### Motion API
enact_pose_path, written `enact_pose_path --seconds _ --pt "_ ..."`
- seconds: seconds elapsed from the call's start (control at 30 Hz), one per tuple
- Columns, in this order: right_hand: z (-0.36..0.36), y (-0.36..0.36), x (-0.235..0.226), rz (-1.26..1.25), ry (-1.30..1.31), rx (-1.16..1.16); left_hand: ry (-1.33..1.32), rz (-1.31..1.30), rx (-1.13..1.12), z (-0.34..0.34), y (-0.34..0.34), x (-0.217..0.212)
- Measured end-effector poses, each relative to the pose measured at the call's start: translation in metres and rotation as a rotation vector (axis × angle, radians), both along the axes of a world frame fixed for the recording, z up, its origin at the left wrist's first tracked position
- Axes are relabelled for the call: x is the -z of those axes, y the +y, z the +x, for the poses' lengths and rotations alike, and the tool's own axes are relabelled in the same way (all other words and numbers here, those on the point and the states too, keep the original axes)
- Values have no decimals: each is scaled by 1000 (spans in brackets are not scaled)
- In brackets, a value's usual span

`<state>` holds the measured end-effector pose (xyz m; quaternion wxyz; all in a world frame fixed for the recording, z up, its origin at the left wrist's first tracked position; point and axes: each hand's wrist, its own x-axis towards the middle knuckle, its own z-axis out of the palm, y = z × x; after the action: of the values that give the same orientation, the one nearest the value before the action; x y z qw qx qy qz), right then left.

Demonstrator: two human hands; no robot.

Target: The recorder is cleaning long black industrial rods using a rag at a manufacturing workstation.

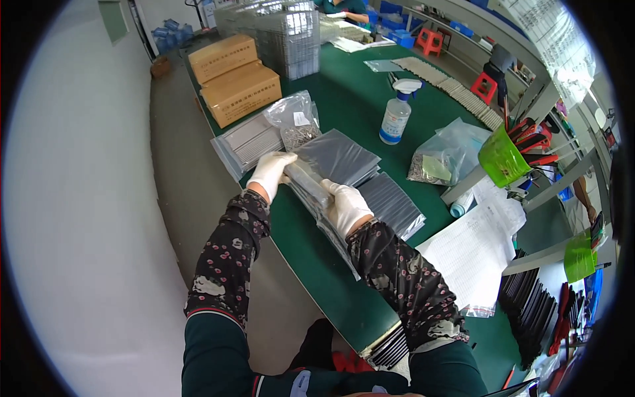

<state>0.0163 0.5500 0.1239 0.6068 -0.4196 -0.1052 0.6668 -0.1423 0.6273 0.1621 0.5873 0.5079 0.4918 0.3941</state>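
My left hand (271,171), in a white glove, pinches one end of a flat grey packet in clear plastic (307,182). The other end is closed in my white-gloved right hand (346,206), so the packet lies slantwise between them at the table's near edge. Beneath and beside it are plastic-wrapped dark grey stacks (338,156), with another such stack (391,202) to the right of my right hand. Just beyond my left hand sits a clear bag of small metal parts (297,129). What the packet contains cannot be made out.
Two cardboard boxes (241,92) stand at the back left, with clear plastic trays (301,43) behind. A spray bottle (395,114), a bag of small parts (440,159), a green tool bin (503,156) and paper sheets (456,251) lie to the right. Another person (350,8) works beyond.
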Motion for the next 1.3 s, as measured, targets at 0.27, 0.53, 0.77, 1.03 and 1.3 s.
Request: enact_pose_path --seconds 0.27,0.53,0.77,1.03,1.3 --pt "19 -45 -79 -32 -341 -572 489 473 61 -16 34 33" --pt "98 29 -22 95 -1797 -47 283 395 4 3 19 43" --pt "103 32 -21 54 -1623 -207 281 386 -133 8 16 47" --pt "114 -31 -54 385 -1833 -19 662 602 -139 -5 4 29" --pt "130 -254 -131 723 -2085 -137 488 1107 -271 28 -101 -10"
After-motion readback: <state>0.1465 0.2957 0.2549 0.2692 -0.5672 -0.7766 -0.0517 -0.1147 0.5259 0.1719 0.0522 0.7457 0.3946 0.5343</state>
